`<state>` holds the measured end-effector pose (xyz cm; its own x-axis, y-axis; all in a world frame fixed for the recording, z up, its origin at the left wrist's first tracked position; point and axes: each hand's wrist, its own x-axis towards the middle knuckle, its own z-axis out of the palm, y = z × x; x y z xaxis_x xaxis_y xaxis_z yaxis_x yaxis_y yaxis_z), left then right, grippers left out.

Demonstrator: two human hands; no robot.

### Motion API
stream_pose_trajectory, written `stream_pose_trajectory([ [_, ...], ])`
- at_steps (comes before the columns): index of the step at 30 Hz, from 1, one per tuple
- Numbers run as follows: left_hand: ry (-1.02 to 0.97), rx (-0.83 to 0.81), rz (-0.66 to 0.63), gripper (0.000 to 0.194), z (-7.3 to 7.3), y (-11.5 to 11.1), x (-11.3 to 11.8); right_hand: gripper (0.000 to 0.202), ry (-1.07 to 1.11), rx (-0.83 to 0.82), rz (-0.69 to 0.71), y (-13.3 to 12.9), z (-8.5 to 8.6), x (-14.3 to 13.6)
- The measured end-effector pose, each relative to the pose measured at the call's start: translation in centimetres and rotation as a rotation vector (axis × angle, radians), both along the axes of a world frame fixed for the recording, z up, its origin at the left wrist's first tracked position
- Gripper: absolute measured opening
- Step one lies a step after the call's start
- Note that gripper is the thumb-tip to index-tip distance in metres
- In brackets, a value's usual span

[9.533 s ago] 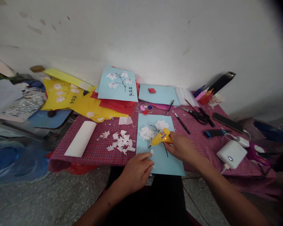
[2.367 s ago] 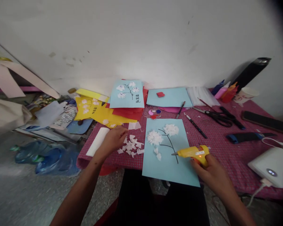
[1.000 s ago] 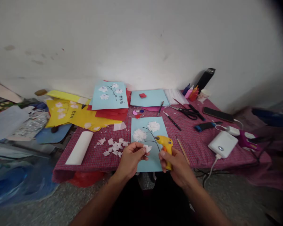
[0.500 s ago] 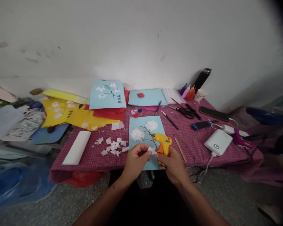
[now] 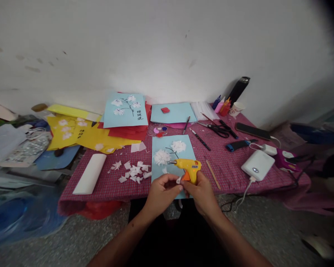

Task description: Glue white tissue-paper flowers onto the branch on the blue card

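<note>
A small white paper piece (image 5: 178, 180) is pinched in the fingers of my left hand (image 5: 161, 192). My right hand (image 5: 202, 191) is wrapped round the grip of a yellow glue gun (image 5: 187, 164) with an orange trigger, its nozzle pointing left; its fingertips meet those of the left hand. Beneath both hands lies a light blue sheet (image 5: 187, 141) with two white paper flowers (image 5: 161, 157) and black drawn stems, its lower part mostly covered. Left of the sheet, several crumpled white paper pieces (image 5: 133, 171) are scattered on the checked cloth.
A folded white paper (image 5: 90, 174) lies at left. Behind are a finished flower card (image 5: 125, 110) and blue sheets (image 5: 172, 111). Scissors (image 5: 217, 129), a marker (image 5: 200, 140), a wooden stick (image 5: 213, 175), a white power bank (image 5: 258, 165) and a black flask (image 5: 239, 91) are at right.
The glue gun has turned so its nozzle points more level to the left. My hands have drawn together, and the paper piece is now smaller in view between my fingers.
</note>
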<state>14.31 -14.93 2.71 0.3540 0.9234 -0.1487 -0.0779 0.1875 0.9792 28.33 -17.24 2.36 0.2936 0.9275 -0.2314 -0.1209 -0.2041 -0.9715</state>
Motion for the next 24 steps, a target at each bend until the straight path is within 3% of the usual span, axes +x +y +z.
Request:
stream_pose_trajectory([
  [6,0.196,0.038,0.069,0.021,1.1,2.4,-2.6,0.026,0.109,0.068,-0.016,0.0,-0.1,1.7],
  [10,0.443,0.285,0.08,0.02,2.0,5.5,-4.3,0.026,0.1,0.117,-0.118,0.3,-0.3,4.9],
  [15,0.637,0.529,0.016,0.017,0.6,7.2,-3.1,0.032,0.14,0.093,-0.196,0.5,-1.3,7.7],
  [19,0.685,0.515,0.051,0.016,-0.4,7.1,-1.8,0.031,0.128,0.07,-0.176,0.3,-2.2,7.9],
  [24,0.636,0.411,0.089,0.02,0.7,6.6,-1.4,0.027,-0.01,0.023,-0.104,0.7,-2.2,8.5],
])
